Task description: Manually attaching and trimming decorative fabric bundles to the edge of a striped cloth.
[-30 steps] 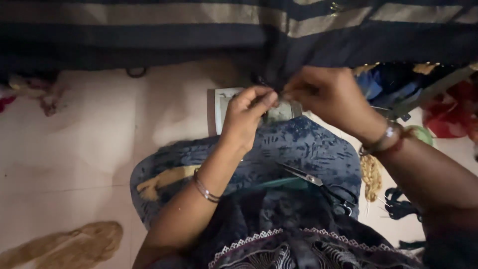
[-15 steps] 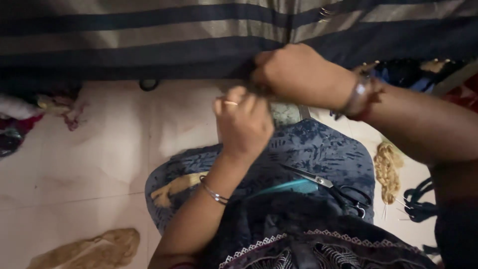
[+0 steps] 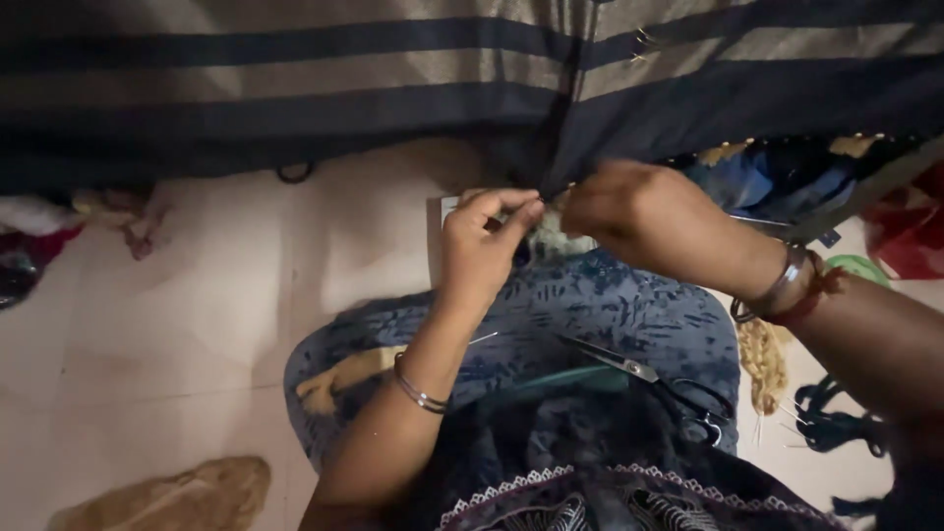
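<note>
Since the earlier frame I noted the right hand (image 3: 644, 221) had dropped from the upper centre of the frame to the middle, level with the left hand (image 3: 484, 246). The two sat close together at the lower edge of the dark blue and beige striped hanging cloth (image 3: 295, 88), which filled the top of the frame. The left thumb and forefinger were pinched shut on something too small to make out. The right hand curled at the cloth's hem; I could not tell whether it gripped it. A pair of steel scissors with black handles (image 3: 654, 382) lay on the blue patterned lap fabric (image 3: 610, 324), lower right of centre. Dark blue thread tassels (image 3: 836, 425) lay on the pale floor (image 3: 147, 344) at far right.
</note>
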